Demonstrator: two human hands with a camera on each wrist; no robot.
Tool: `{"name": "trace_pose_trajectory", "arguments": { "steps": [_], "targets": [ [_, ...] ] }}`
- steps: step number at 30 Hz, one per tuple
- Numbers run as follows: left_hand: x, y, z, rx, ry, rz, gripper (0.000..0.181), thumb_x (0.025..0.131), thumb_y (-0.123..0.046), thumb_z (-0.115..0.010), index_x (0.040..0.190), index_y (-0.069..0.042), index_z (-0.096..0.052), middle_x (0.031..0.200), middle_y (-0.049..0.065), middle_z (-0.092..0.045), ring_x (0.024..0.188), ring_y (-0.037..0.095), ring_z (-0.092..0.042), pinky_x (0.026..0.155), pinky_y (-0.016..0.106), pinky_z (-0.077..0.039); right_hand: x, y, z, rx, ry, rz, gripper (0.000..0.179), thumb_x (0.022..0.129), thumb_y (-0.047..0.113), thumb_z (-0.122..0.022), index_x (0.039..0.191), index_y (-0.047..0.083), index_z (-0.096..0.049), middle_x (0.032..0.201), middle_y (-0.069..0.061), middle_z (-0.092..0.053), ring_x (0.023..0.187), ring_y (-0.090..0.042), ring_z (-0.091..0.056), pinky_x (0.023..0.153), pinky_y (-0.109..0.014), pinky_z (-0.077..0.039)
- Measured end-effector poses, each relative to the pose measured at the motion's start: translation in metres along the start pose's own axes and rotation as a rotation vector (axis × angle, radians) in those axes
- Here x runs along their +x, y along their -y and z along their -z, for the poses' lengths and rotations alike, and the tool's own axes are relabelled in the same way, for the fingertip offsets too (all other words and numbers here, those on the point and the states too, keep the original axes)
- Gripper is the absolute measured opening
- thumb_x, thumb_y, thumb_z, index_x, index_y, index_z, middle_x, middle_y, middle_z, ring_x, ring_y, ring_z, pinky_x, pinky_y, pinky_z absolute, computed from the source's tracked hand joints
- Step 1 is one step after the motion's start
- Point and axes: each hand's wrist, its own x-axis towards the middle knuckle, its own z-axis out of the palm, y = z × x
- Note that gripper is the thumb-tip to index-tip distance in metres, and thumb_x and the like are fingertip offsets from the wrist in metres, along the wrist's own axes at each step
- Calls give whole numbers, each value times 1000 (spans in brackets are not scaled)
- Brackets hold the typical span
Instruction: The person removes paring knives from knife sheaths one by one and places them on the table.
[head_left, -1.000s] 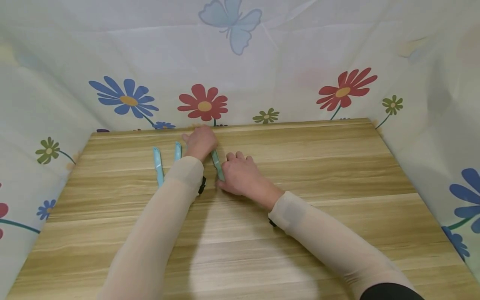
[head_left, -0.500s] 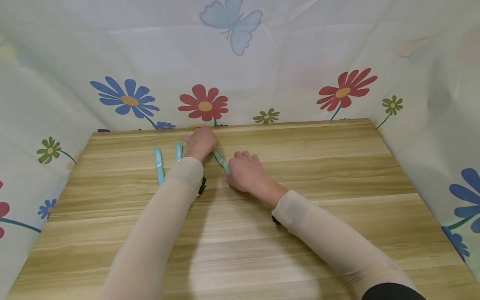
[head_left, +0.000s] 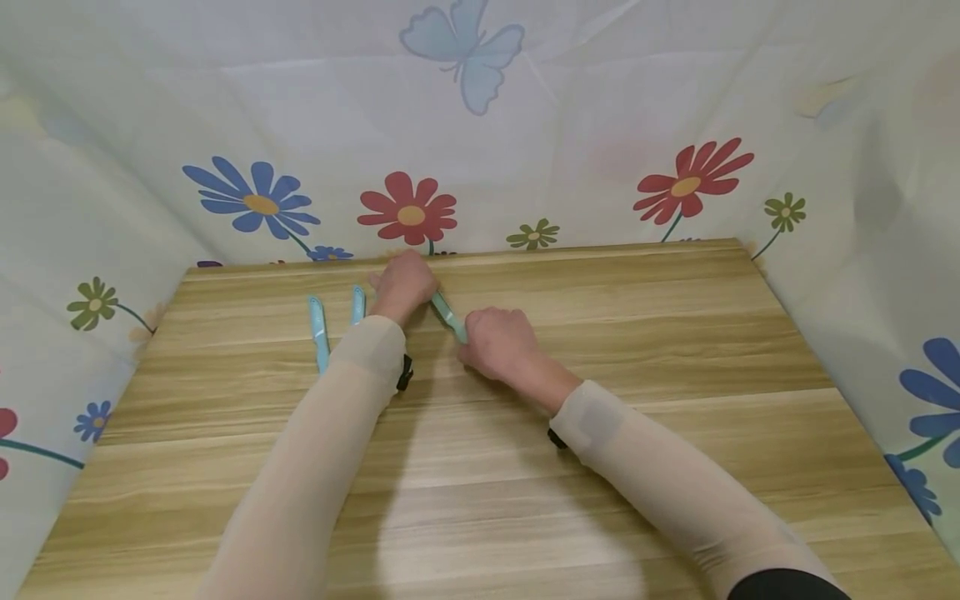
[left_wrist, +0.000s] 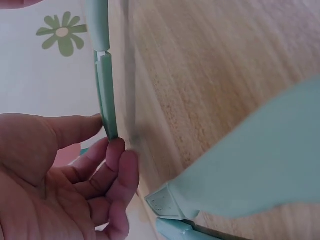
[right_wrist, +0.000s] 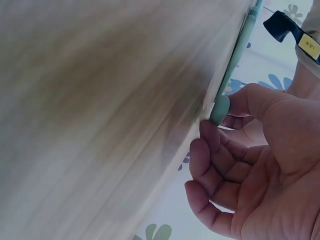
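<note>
In the head view, a slim green knife-shaped tool (head_left: 448, 317) runs slantwise between my two hands near the table's back edge. My left hand (head_left: 405, 285) holds its far end; in the left wrist view the thumb and fingertips (left_wrist: 116, 146) pinch that narrow end. A pale gap shows partway along the tool (left_wrist: 101, 30) there. My right hand (head_left: 498, 342) grips the near end, and the right wrist view has its rounded end (right_wrist: 220, 110) between thumb and index finger. The other right fingers are loosely curled.
Two light-blue tools of similar shape, one at the left (head_left: 318, 333) and one beside my left wrist (head_left: 358, 305), lie on the wooden table (head_left: 637, 317). A pale green tool (left_wrist: 250, 160) looms close in the left wrist view. Flower-printed cloth (head_left: 585, 142) walls the table's back and sides.
My right hand has moved right and slightly away from me, its fingers now more curled. The tool's near end has swung right with it. My left hand has barely moved.
</note>
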Motion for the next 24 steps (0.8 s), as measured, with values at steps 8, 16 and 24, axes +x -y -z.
{"name": "trace_pose_trajectory", "arguments": {
  "steps": [8,16,24],
  "targets": [
    [4,2,2,-150,-58,-71,23,96,-16,-70,82,1,-68,78,8,-62,72,22,-54,73,31,-50,-1,-8,5,57,-47,-6,35,99,37,-74,77,13,-59,64,2,-54,56,-14,-52,52,-33,-49],
    [10,13,5,-855,104,10,27,101,-10,-73,121,8,-70,84,10,-74,69,14,-70,75,29,-59,-5,-21,13,157,-76,-31,28,97,32,-72,78,14,-63,65,1,-59,57,-16,-52,53,-34,-47],
    [1,16,12,-1151,276,83,38,105,-12,-68,137,9,-64,88,6,-73,80,16,-71,91,31,-58,-11,-34,16,178,-128,-9,19,96,32,-75,91,14,-69,75,2,-66,65,-19,-59,59,-35,-48]
  ]
}}
